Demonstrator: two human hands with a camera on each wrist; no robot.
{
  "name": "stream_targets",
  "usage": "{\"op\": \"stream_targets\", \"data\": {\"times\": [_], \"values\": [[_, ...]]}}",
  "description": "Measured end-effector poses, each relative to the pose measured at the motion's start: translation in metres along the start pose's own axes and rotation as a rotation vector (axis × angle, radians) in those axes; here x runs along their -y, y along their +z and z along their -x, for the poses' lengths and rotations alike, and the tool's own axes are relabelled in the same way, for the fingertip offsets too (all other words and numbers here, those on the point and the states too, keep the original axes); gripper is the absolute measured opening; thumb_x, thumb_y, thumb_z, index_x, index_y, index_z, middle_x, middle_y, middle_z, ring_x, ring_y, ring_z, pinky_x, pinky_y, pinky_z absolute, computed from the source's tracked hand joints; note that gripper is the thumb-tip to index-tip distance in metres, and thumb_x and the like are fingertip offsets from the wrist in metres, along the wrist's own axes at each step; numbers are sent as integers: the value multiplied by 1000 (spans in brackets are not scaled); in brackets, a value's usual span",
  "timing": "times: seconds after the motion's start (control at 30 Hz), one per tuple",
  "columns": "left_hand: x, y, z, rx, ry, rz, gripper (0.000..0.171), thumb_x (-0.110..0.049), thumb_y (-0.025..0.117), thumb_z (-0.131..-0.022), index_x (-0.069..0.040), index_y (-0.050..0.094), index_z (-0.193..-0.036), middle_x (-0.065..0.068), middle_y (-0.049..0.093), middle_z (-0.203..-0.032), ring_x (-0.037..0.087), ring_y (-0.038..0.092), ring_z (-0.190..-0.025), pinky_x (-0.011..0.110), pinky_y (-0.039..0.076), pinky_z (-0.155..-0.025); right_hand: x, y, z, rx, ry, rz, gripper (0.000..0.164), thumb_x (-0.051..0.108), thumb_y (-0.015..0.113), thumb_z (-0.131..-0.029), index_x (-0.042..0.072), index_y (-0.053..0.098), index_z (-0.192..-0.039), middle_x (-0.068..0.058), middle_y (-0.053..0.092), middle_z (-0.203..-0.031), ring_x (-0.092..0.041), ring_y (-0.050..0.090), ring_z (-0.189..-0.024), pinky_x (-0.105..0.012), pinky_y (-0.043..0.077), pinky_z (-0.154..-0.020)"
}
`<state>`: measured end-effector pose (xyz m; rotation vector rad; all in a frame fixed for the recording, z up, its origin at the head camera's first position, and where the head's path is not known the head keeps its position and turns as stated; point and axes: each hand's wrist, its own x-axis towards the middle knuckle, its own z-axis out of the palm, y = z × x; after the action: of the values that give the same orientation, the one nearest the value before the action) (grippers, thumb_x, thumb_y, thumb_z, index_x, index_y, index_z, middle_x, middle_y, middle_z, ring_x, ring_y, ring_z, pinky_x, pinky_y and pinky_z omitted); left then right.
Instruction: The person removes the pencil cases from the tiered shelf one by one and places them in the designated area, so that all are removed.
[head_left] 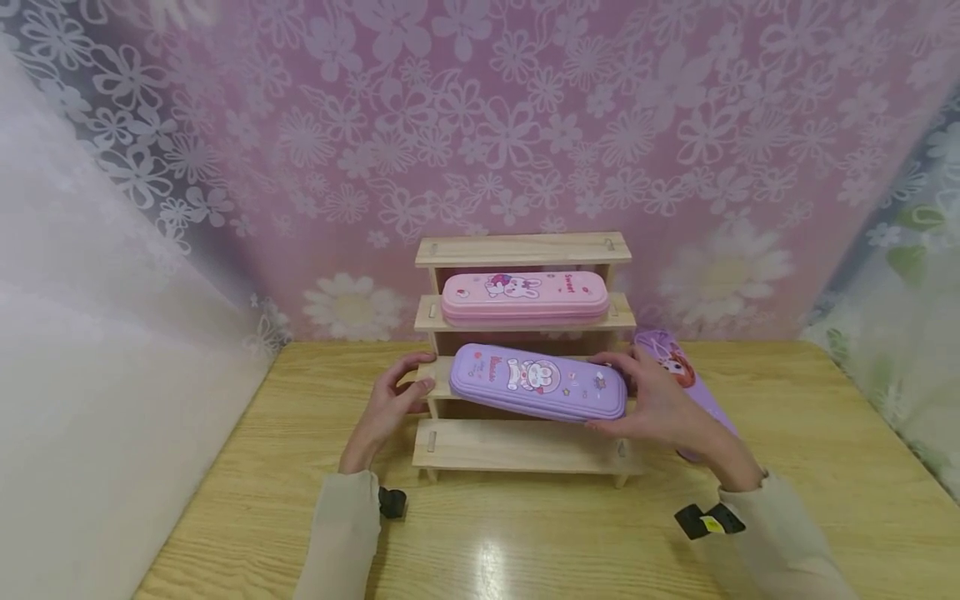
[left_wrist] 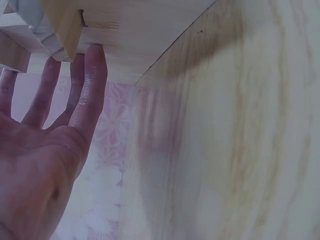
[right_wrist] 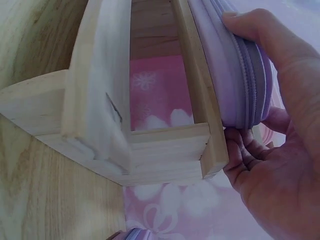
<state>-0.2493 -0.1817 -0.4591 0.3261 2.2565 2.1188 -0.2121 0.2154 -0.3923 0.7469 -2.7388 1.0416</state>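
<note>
A purple zip pencil case (head_left: 536, 382) with a cartoon rabbit lies over the second tier from the bottom of a small wooden step shelf (head_left: 510, 446), its right end tilted toward the front. My right hand (head_left: 663, 408) grips that right end, thumb at the front near edge and fingers behind; in the right wrist view the zipper side (right_wrist: 245, 75) faces the camera. At the left end of the same tier, my left hand (head_left: 386, 408) holds the shelf's side with thumb and fingers. In the left wrist view its fingertips touch the wood.
One tier higher sits a pink pencil case (head_left: 525, 308) with a rabbit. Another purple case (head_left: 705, 400), bearing a red-haired figure, leans or lies right of the shelf, partly behind my right forearm. A flowered pink backdrop (head_left: 510, 167) rises behind the wooden tabletop (head_left: 285, 517).
</note>
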Motion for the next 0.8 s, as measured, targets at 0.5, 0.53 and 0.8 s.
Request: {"op": "stream_targets", "data": {"times": [0.5, 0.53, 0.8], "values": [[0, 0, 1, -5, 1, -12, 39, -14, 63, -101, -9, 57, -139, 10, 51, -142, 14, 68, -96, 47, 63, -79, -12, 1, 20, -169, -147, -22, 81, 11, 100, -53, 8, 62, -124, -2, 53, -109, -3, 45, -96, -10, 44, -79], [-1, 0, 1, -2, 2, -11, 39, -14, 63, -101, -9, 57, -139, 10, 51, -142, 15, 68, -96, 48, 62, -80, -14, 1, 22, -174, -153, -19, 81, 12, 100, -52, 8, 62, -124, -1, 53, -109, -2, 46, -96, -10, 43, -79], [2, -1, 0, 3, 6, -17, 38, -15, 63, -102, -12, 57, -140, 9, 51, -143, 15, 68, -97, 56, 61, -84, -22, 0, 35, -196, -163, -39, 87, 17, 102, -49, 10, 61, -126, 1, 57, -112, -1, 51, -97, -10, 47, -80]]}}
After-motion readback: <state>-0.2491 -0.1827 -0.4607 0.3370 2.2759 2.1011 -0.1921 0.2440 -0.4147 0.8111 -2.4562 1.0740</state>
